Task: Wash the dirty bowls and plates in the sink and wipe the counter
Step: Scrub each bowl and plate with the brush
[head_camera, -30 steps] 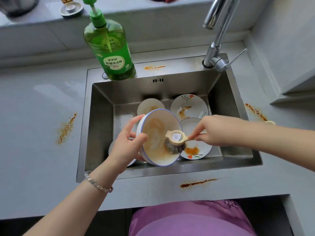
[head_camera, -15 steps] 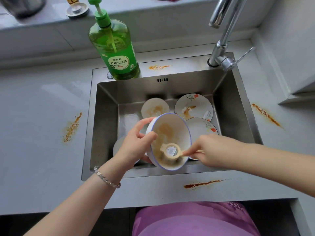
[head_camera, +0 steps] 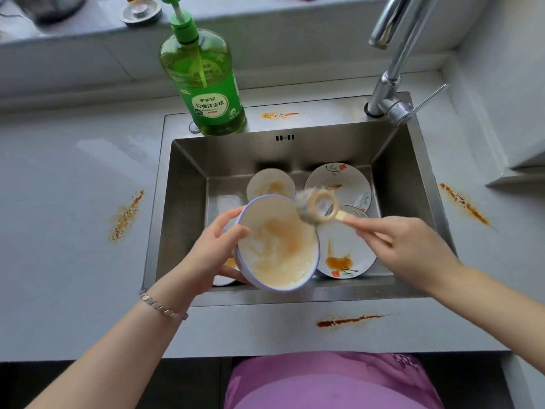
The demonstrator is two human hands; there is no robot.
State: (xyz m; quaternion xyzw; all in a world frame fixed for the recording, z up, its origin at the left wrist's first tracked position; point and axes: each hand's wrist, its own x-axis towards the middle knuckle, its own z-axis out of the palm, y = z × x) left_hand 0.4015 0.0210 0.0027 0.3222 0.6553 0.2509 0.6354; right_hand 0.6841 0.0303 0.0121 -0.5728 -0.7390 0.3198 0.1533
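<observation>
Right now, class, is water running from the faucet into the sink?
No: no stream falls from the faucet into the sink, where the left hand holds a smeared bowl.

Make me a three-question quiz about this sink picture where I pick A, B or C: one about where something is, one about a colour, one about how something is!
1. Where does the green soap bottle stand?
A. on the sink's back ledge
B. inside the basin
C. on the floor

2. What colour is the rim of the bowl?
A. red
B. blue
C. black

3. How is the bowl?
A. flat on the sink floor
B. upside down on a towel
C. tilted in the left hand, smeared inside

Answers: 1 A, it stands on the steel ledge behind the basin; 2 B, a thin blue line rings it; 3 C, that hand grips it while the right hand holds the scrub brush beside it.
</observation>
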